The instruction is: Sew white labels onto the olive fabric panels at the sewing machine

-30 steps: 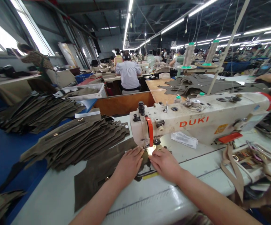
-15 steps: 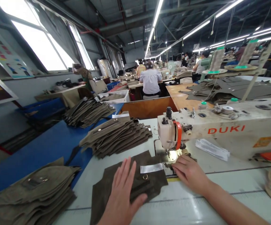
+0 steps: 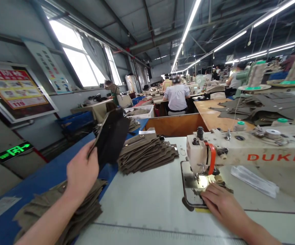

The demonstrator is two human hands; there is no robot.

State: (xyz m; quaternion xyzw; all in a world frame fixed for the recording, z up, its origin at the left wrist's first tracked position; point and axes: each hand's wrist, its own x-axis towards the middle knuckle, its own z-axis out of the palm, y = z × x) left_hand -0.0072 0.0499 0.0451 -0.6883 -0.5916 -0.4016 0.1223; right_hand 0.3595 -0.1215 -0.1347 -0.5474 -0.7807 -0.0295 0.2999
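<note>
My left hand (image 3: pixel 82 166) grips a dark fabric piece (image 3: pixel 114 136) by its edge, raised above the left part of the table. My right hand (image 3: pixel 220 202) rests by the needle plate (image 3: pixel 188 183) of the sewing machine (image 3: pixel 239 149), fingers bent and together. A small dark scrap (image 3: pixel 197 192) shows at its fingertips; whatever is under the fingers is hidden. Below my left forearm lies a stack of olive-brown fabric pieces (image 3: pixel 86 207). Another stack (image 3: pixel 147 154) sits behind, left of the machine, with a white strip (image 3: pixel 147 131) on top.
White strips (image 3: pixel 254 180) lie under the machine arm. A ruler scale (image 3: pixel 162 233) runs along the table's front. Thread cones (image 3: pixel 257 75) stand behind the machine. A blue table (image 3: pixel 40 183) adjoins on the left. A seated person (image 3: pixel 176 95) is ahead.
My left hand, flat on the fabric piece before, now holds it up to the left, off the table. My right hand remains by the needle. The view has turned left.
</note>
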